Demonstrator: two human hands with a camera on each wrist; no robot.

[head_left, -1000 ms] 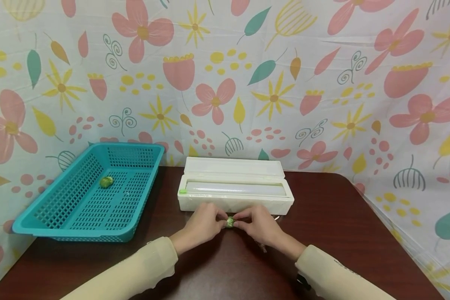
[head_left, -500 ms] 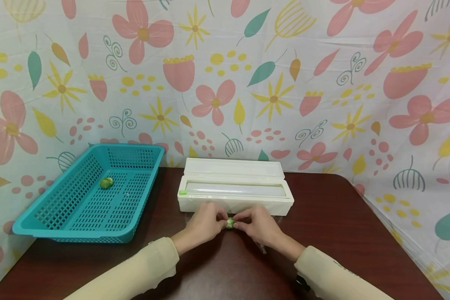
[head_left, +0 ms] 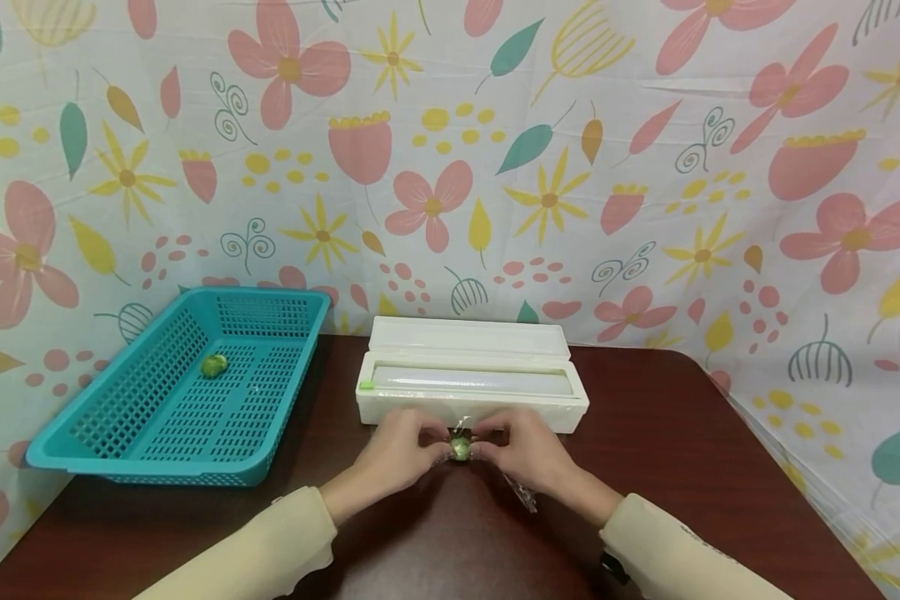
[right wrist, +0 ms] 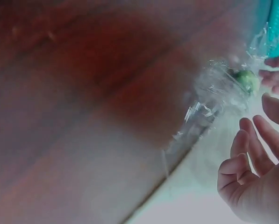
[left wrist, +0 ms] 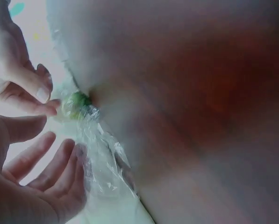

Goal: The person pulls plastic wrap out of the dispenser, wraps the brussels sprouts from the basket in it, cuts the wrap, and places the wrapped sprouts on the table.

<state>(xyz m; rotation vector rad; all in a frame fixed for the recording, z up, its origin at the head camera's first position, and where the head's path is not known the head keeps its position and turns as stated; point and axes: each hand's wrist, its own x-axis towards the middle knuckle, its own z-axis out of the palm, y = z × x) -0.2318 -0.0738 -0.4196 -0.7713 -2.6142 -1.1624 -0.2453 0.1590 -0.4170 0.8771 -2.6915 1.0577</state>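
Observation:
A small green Brussels sprout (head_left: 461, 449) lies on the table in front of a white cling film box, with clear cling film (left wrist: 99, 154) bunched around and beside it. My left hand (head_left: 405, 450) is at its left side and my right hand (head_left: 523, 450) at its right, fingertips close to sprout and film. In the left wrist view the left thumb and fingers (left wrist: 64, 163) stand apart, loosely bent, with film by the fingertips. The right thumb and fingers (right wrist: 253, 140) are likewise apart in the right wrist view. Exact contact with the film is unclear.
The cling film box (head_left: 468, 408) stands just behind the hands with its lid raised, a film roll inside and a green slider at its left end. Left of it is a turquoise basket (head_left: 150, 467) holding another sprout (head_left: 213, 365). A patterned cloth (head_left: 450, 167) hangs behind the table.
Both hands' fingers have moved from pinching at the sprout's sides to a looser, wider spread around it. A bit of film now shows above the sprout. Box and basket stay in place.

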